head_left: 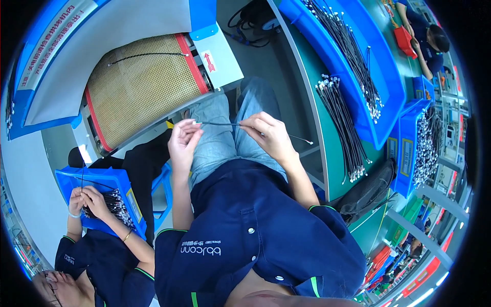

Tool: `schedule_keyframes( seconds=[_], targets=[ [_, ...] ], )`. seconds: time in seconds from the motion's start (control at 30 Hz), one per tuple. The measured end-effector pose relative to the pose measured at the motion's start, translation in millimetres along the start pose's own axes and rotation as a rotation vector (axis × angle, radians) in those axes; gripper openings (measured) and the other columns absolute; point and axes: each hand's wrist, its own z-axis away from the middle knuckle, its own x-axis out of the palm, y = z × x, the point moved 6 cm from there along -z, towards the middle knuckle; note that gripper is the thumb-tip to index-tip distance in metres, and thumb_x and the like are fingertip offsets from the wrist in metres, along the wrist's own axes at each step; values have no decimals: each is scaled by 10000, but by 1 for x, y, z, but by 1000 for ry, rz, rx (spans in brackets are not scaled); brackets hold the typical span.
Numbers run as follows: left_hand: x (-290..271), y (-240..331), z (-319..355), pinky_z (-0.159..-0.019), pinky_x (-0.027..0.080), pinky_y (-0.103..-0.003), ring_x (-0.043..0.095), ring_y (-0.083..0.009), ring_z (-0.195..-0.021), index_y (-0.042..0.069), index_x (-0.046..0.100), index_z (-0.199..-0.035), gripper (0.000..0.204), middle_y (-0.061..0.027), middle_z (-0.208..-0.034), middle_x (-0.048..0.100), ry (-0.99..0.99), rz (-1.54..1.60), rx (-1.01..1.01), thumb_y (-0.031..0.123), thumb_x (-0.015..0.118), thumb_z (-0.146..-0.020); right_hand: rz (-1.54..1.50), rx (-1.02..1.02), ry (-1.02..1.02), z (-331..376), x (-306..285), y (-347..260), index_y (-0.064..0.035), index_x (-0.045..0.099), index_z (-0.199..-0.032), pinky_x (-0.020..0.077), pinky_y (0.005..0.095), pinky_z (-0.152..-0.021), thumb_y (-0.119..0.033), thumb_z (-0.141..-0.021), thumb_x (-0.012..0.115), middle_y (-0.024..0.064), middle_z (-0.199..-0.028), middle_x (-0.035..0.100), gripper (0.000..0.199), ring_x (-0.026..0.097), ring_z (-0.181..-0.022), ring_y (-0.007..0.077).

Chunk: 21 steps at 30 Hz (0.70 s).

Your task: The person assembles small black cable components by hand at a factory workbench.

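Observation:
Above my lap, a thin black cable with small white connectors at its ends is stretched between my two hands. My left hand pinches it at one white connector. The fingers of my right hand are closed round the cable farther along. Its free tail sticks out past that hand toward the right, ending in a small connector. Ahead and to the left, another black cable lies on a tan mesh conveyor belt with red edges.
On the right, a green table holds a bundle of black cables and a long blue bin of more cables. A black mesh bag lies nearby. At left, a co-worker's hands hold a cable over a blue bin.

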Motion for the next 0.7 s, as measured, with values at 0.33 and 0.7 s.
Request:
schedule_keyframes(
  seconds=[0.33, 0.7],
  targets=[
    [68, -25, 24, -747, 501, -231, 603, -102, -848, -12, 584, -1127, 254, -61, -961, 634, -15, 792, -306, 95, 610, -897, 7, 43, -27, -2, 24, -4, -68, 652, -915, 521, 307, -599, -63, -782, 686, 70, -856, 625, 137, 636, -692, 242],
    [28, -40, 20, -778, 511, -241, 600, -108, -876, -8, 615, -1044, 162, -87, -1065, 617, 165, 746, -270, 88, 566, -922, 246, -22, -52, -1, -4, 11, -70, 633, -810, 472, 331, -709, -133, -763, 700, 50, -766, 607, 103, 602, -752, 235]
  ],
)
